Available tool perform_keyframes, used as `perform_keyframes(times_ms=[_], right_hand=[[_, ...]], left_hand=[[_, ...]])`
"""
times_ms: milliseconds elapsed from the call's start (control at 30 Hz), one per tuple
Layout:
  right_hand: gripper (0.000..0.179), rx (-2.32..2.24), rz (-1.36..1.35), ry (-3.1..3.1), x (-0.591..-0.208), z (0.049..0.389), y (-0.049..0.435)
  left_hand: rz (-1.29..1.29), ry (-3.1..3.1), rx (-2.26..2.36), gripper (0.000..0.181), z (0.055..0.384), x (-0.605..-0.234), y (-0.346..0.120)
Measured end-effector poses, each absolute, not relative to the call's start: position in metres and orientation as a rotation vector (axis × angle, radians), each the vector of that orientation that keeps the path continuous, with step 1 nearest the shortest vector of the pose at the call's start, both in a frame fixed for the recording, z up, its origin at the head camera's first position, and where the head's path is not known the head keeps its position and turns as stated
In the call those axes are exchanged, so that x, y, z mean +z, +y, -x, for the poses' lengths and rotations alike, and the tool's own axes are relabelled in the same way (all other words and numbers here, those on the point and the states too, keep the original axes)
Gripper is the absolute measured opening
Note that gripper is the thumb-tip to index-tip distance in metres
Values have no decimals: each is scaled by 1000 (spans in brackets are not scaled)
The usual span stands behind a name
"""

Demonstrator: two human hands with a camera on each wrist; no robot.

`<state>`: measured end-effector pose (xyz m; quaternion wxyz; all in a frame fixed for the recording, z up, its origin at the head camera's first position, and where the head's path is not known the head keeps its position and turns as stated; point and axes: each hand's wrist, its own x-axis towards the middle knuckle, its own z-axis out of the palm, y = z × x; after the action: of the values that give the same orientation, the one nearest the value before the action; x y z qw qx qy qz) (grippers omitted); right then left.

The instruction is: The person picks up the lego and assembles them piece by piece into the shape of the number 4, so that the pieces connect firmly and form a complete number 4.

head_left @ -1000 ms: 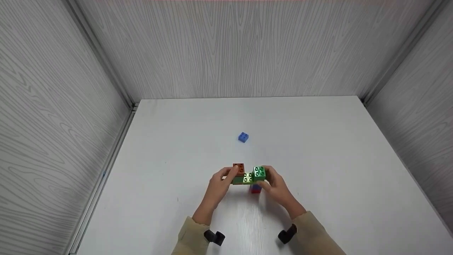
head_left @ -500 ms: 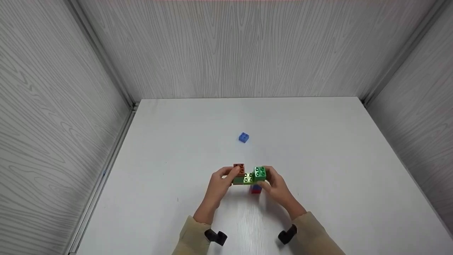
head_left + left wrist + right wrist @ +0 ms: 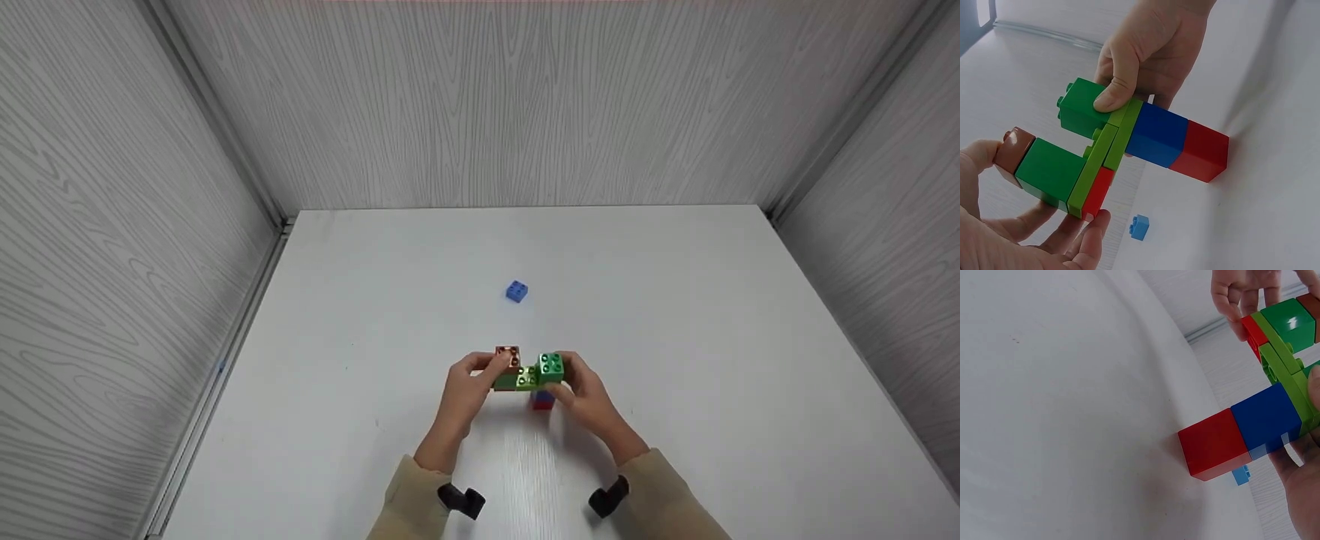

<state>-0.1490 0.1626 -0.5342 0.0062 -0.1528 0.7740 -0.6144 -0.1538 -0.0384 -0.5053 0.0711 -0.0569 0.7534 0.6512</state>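
Observation:
A toy brick structure (image 3: 1157, 134) stands on the table between my two hands. Its column has a red brick (image 3: 1213, 443) at the foot and a blue brick (image 3: 1266, 417) above. Light green flat bricks (image 3: 1093, 169) reach sideways from the column top. Over the column sits a green brick (image 3: 550, 366), which my right hand (image 3: 589, 394) grips with thumb and fingers. On the other arm, a second green brick (image 3: 1051, 171) carries a brown brick (image 3: 1015, 151), with a flat red brick (image 3: 1098, 192) underneath. My left hand (image 3: 461, 388) pinches this arm, thumb on the brown brick, fingers below.
One loose blue brick (image 3: 517, 291) lies on the white table (image 3: 375, 300) beyond the structure. Grey wood-grain panels (image 3: 480, 105) close off the back and both sides.
My left wrist and sleeve have shifted slightly to the right. Both hands keep their hold, and the structure looks nearly unmoved.

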Motion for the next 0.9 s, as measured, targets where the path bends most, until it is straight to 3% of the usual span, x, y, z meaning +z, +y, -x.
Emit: perform_keyframes(times_ms=[633,900], right_hand=[[37,-1910,455,2413,-535,149,164],[38,-1919,466,2412,-535,149,164]], left_hand=[[152,2221,2013,44,154,-509,-39],[101,2297,1938,49,153,-508,-40]])
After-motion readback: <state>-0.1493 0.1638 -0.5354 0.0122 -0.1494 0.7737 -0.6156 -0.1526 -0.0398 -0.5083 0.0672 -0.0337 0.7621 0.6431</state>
